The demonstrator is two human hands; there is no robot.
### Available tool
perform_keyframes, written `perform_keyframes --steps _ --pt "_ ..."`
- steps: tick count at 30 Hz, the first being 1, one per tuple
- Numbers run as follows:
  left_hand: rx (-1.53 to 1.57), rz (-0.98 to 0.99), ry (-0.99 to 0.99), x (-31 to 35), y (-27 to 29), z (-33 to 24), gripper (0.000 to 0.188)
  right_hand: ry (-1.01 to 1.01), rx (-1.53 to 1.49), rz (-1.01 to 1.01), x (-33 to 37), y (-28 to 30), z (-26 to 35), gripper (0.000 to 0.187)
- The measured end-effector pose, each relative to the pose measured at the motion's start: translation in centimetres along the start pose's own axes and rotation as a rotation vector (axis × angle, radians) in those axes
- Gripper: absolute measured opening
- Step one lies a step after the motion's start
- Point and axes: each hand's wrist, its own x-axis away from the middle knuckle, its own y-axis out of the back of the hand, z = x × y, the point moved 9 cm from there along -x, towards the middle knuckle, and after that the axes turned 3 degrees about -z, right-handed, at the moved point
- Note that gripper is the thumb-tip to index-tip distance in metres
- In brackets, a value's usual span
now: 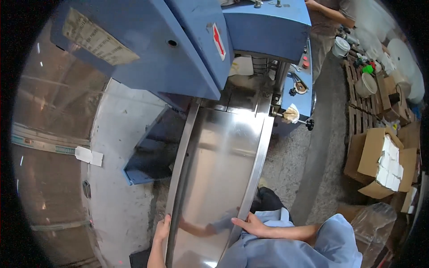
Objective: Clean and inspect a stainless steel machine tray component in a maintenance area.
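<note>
A long metal tray [219,169] runs from the centre to the bottom of the frame, where its near end is cut off. At lower centre, the right hand [253,224] clamps its right rim, thumb laid over the edge, the other fingers mostly hidden. The left hand [161,231], lower left of centre, touches the left rim with its thumb up; its fingers are out of sight, so I cannot tell how far they close. The blue machine [263,31] at the top is cropped.
</note>
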Motion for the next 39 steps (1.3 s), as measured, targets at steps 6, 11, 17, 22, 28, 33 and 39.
perform_keyframes --steps 6,11,17,22,28,33,39 --pt "0.071 0.010 0.032 2.6 -0.3 -3.3 0.081 -0.027 0.023 -0.068 1.0 0.7 1.9 0.059" --pt "0.189 0.094 0.095 4.4 -1.1 -5.4 0.075 0.019 0.025 -0.041 1.8 0.9 4.1 0.054" --pt "0.212 0.034 0.007 4.3 -0.8 -3.8 0.073 0.012 0.085 -0.012 1.7 1.0 3.9 0.051" --pt "0.141 0.043 0.098 4.3 -0.6 -3.9 0.072 -0.027 0.063 -0.005 1.4 0.8 2.8 0.050" --pt "0.091 0.039 0.051 1.5 0.6 1.3 0.080 0.060 -0.036 -0.028 1.5 -0.2 5.2 0.060" --pt "-0.107 0.012 0.068 1.0 1.9 -3.3 0.088 -0.093 -0.096 0.042 0.7 -1.2 4.3 0.046" --pt "-0.032 0.000 0.003 -1.4 2.3 -0.7 0.088 0.043 -0.073 -0.076 -0.7 -1.4 3.2 0.055"
